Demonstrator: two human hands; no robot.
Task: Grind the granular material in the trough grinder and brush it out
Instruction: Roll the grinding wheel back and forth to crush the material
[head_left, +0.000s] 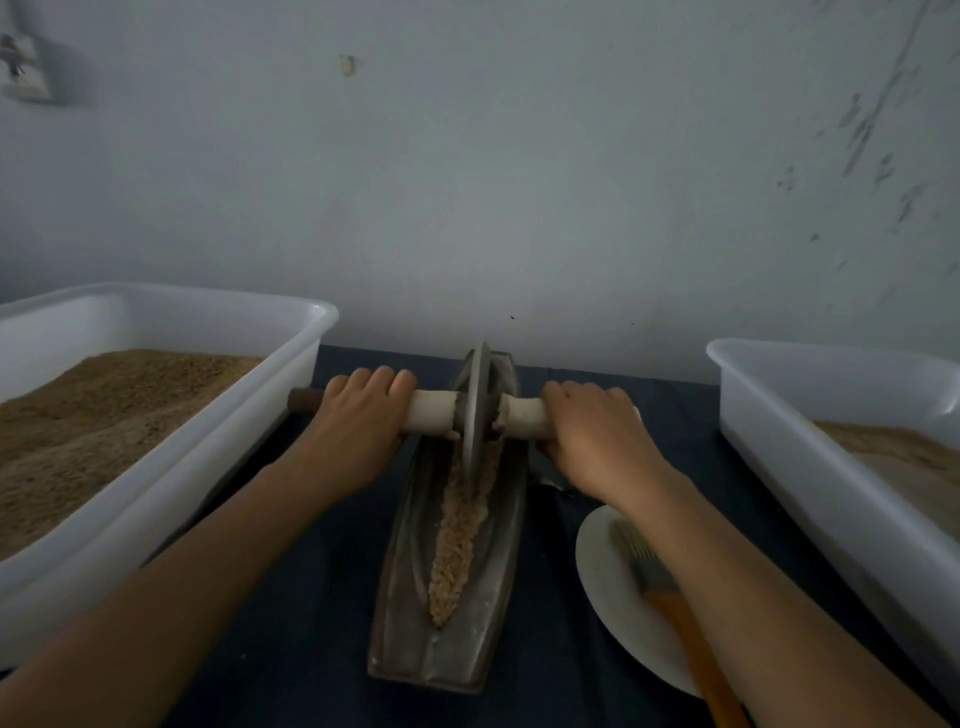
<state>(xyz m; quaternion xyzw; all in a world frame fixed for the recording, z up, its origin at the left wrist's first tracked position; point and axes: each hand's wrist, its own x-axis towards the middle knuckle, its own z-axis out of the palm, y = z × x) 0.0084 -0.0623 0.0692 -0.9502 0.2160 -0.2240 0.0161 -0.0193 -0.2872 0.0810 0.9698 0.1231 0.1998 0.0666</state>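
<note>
The heavy, stiff wheel is stood in the trough near the counter's far edge — its handle gripped by left hand and right hand; loose grain is easily spilled.

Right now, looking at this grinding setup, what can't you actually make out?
All in the head view:
- Brush: bristles partly hidden under the right forearm; handle cut off by the bottom edge.
- Axle: right end covered by the right hand.
- Left bin and right bin: cut off by the frame edges.
- Small object behind the right hand: too dark to identify.
</note>
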